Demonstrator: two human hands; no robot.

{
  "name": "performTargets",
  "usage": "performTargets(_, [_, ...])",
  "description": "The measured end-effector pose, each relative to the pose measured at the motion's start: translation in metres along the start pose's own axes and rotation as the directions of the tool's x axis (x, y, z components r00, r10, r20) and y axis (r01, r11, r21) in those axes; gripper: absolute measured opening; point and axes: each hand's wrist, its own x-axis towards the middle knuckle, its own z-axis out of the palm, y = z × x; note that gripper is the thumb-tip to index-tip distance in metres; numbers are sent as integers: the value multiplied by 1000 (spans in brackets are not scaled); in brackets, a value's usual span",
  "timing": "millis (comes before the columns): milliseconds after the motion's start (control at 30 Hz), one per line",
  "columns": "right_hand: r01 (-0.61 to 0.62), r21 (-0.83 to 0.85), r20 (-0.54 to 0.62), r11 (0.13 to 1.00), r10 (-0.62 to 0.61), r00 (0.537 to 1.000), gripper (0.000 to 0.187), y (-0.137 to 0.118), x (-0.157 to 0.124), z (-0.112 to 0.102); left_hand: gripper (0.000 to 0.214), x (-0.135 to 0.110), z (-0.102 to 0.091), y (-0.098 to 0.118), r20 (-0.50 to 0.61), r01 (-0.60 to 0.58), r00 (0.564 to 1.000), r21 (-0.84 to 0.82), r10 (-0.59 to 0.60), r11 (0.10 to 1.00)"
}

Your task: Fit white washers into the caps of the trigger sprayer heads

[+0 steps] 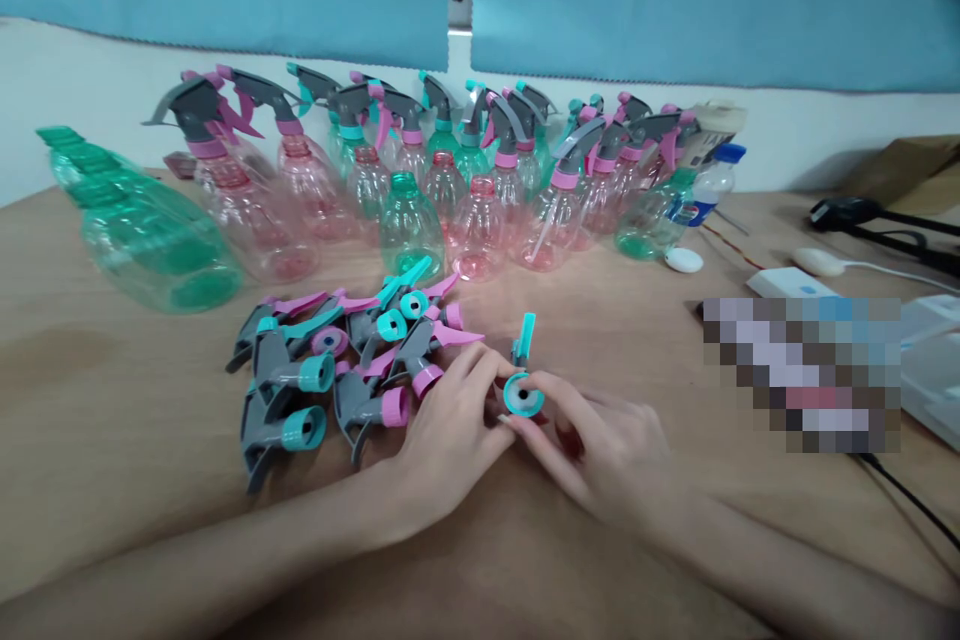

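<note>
Teal collar on the spray head (523, 408) in hand, grey-white inside with a dark hole in the middle, facing up at the camera. Its teal lever (527, 335) points away from the person, toward the bottles. Location: front middle of the tabletop (637, 320), just right of the loose pile.

Left hand (461, 410): narrow grip, fingers and thumb on the collar's left side. Right hand (619, 440): narrow grip too, index fingertip on the collar's upper right edge, thumb at the lower edge. Both on the same part. Parts under the fingers are hidden, can't tell how the body sits.

Left of the hands: loose spray heads (349, 400), grey bodies, collars and levers in teal or pink, lying on their sides, some overlapping. Left hand is right beside them.

Behind: spray bottles (506, 185), clear pink and green, upright, many with heads fitted. Bare necks in front: green bottle (409, 230) and pink bottle (478, 230), side by side. Far left: overlapping green bottles (142, 240), bare necks.

Right side: blue-capped drink bottle (699, 213), white oval object (684, 261) near it, black cable (911, 500). One patch is pixelated, can't read it.
</note>
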Motion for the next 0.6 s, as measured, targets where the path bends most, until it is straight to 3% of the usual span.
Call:
performTargets(300, [-103,160,150,982,79,986,20,2,-2,1,20,-2,-1,1,52,-68,997,65,65,996])
performTargets(433, [-160,300,228,941,92,969,12,6,-1,4,21,-1,0,0,62,-44,997,49,41,998])
performTargets(600, [-53,218,150,974,20,988,17,8,0,1,17,-1,0,2,39,-11,999,19,10,1000])
